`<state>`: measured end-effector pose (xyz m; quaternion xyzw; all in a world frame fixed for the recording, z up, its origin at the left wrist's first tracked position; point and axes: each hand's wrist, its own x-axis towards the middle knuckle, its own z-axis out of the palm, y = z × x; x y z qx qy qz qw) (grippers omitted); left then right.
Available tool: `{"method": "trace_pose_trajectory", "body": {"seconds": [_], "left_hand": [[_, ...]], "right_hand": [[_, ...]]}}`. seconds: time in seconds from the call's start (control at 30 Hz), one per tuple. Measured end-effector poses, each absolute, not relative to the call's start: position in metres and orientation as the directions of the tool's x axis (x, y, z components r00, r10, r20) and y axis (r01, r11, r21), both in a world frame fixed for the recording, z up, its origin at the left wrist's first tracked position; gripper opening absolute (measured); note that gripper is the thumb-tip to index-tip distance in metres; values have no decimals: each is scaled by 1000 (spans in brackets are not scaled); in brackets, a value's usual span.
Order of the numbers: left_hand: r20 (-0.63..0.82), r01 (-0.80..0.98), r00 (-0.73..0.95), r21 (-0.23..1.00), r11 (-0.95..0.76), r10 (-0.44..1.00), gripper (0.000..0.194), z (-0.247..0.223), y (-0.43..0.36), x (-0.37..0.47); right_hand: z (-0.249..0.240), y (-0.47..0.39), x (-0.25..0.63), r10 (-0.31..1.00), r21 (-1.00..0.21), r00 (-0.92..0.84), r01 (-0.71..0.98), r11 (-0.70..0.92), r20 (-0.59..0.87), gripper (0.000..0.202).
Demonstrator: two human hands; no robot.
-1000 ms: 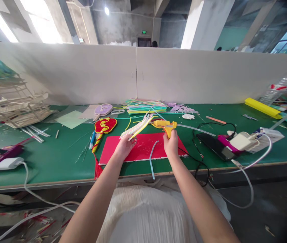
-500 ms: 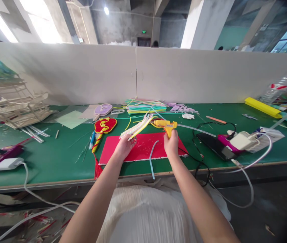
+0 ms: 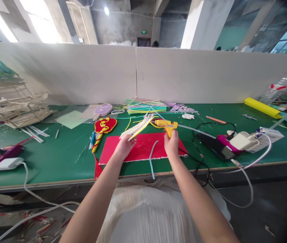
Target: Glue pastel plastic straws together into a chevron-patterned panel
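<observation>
My left hand [image 3: 125,146] is closed on a bundle of white, pink and yellow strips [image 3: 138,127], which slants up to the right. In my right hand [image 3: 171,143] is the handle of a yellow glue gun [image 3: 167,125]; its nozzle points left at the upper end of the bundle. Whether nozzle and strips touch cannot be made out. Below both hands lies a red board [image 3: 143,152] with a pale ragged front edge. A bent light-blue strip [image 3: 151,160] crosses that edge.
Left of the board lies a red and yellow fan-shaped piece [image 3: 105,125] with a tassel. Coloured strips [image 3: 146,108] are piled behind. A black cable [image 3: 196,162], a phone [image 3: 215,146] and a power strip [image 3: 237,141] lie to the right.
</observation>
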<state>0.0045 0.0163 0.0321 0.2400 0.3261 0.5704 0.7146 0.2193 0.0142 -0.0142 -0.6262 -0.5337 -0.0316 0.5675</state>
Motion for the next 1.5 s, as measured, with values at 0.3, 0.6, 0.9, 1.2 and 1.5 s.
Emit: {"method": "trace_pose_trajectory", "body": {"seconds": [0.3,0.6,0.9,1.2,1.5], "left_hand": [[-190,-661,140,712,235,972,8,33,15,5],[-181,-660,142,716,229,973,11,33,15,5],[-171,-651,147,725,225,974,10,31,16,5],[-154,-579,205,777,246,967,13,34,13,-21],[-290,-274,398,868,414,871,22,34,29,-48]], "right_hand": [[-12,12,219,644,-691,436,693,206,629,19],[-12,11,219,652,-699,441,688,196,617,23],[-14,14,219,629,-685,479,719,119,612,22],[-19,20,266,582,-661,566,748,-66,583,32],[-9,7,293,722,-411,406,893,-183,561,28]]}}
